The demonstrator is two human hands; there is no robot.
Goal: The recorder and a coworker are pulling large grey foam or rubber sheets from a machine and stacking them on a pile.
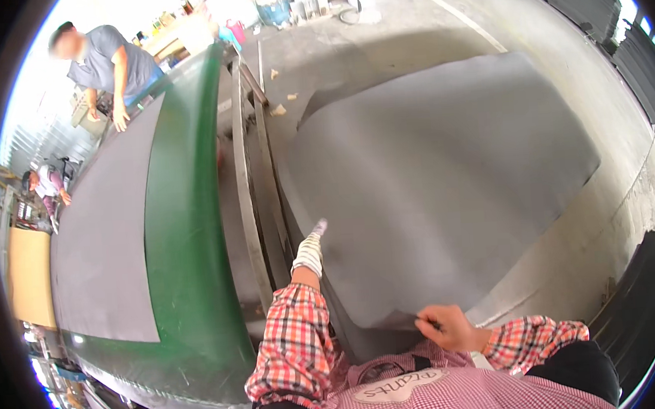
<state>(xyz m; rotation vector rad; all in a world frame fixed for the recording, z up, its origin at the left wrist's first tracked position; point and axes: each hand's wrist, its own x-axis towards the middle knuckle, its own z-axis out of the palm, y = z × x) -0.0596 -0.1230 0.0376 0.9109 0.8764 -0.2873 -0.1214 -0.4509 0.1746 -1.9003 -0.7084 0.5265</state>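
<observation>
Seemingly not yet settled, the gray sheet (446, 175) lay beside the green belt (184, 191). The right hand (449, 327) pinched its near edge; the left hand's (309, 253) grip was unclear. A second sheet (108, 240) seemed left.

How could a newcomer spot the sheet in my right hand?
Find the long green work surface. To its right, past a narrow grey metal rail, spreads a broad, flexible grey sheet. Unlike the flat grey sheet lying on the green surface, this one has its near edge pinched in your bare right hand.
</observation>
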